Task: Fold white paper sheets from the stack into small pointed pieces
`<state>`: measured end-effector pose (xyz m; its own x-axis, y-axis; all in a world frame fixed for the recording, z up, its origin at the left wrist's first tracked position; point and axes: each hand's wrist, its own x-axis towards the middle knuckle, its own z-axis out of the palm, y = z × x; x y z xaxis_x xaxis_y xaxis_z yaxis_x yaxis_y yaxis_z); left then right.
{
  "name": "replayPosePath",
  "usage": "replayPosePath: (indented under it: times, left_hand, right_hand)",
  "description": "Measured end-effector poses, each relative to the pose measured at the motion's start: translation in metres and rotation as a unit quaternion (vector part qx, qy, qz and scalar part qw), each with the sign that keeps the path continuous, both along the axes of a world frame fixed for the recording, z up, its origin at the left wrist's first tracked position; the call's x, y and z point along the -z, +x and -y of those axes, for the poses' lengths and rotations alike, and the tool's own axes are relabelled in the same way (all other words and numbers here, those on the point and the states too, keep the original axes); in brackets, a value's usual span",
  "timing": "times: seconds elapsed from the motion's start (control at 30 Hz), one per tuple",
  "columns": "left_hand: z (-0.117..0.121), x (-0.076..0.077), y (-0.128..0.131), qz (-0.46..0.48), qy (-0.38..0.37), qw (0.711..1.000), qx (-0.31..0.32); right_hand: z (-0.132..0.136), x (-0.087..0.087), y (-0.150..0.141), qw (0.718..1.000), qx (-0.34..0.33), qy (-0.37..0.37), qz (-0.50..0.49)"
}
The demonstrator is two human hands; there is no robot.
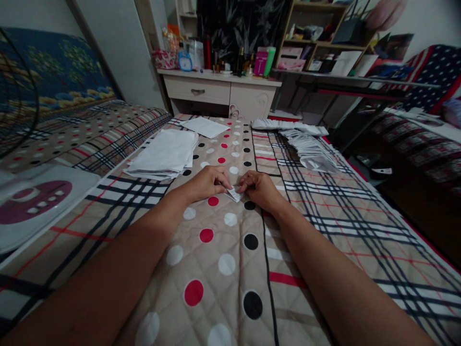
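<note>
Bare forearms — the left [137,240] and the right [317,240] — stretch from the lower corners and converge at mid-bed, palms turned mostly down. The left hand [210,184] comes in with wrist slightly bent and fingers curled; the right hand [260,190] mirrors it, knuckles raised. Each pinches a side of a small white slip [235,194], thumb against fingers, held between them low over the quilted bedspread [223,307]. That cover spreads across the bed in beige, with plaid bands flanking a strip of red, black and white dots. Past its far end stands a pale dresser [196,89], and right of that a wooden shelf unit [313,44] crowded with odds and ends. On the cover, a stack of white sheets [162,151] lies beyond the left hand, while a fanned row of white papers [309,149] sits beyond the right. Smallest on the dresser top are a purple box [261,62], a green tube [270,62] and a blue clock [185,61].
</note>
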<state>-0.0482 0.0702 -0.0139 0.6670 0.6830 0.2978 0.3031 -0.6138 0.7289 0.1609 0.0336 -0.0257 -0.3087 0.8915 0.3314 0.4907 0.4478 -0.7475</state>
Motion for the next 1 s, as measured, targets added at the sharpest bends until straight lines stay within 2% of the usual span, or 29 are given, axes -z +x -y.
replayPosePath:
  times: [0.27,0.47,0.57,0.73,0.87,1.0]
  left_hand:
    - [0.005,-0.007,-0.001,-0.048,0.0,0.999,0.019]
    - [0.005,-0.001,0.002,-0.026,-0.018,0.999,-0.011]
    - [0.004,0.003,0.005,-0.018,-0.017,0.999,-0.036]
    - [0.004,0.002,0.005,-0.082,0.017,0.994,-0.064]
    - [0.001,0.002,0.003,-0.074,-0.03,0.993,-0.089]
    - [0.002,0.003,0.005,0.022,-0.128,0.984,-0.121]
  right_hand:
    - [0.006,-0.01,-0.004,0.998,0.015,-0.052,0.019]
    - [0.009,-0.013,-0.005,0.992,0.048,-0.021,0.112]
    - [0.009,-0.014,-0.004,0.99,0.059,-0.012,0.128]
    - [0.008,-0.016,-0.003,0.986,0.055,-0.042,0.153]
    - [0.006,-0.013,-0.001,0.992,0.054,-0.087,0.08]
    - [0.003,-0.009,0.001,0.979,0.027,-0.189,-0.073]
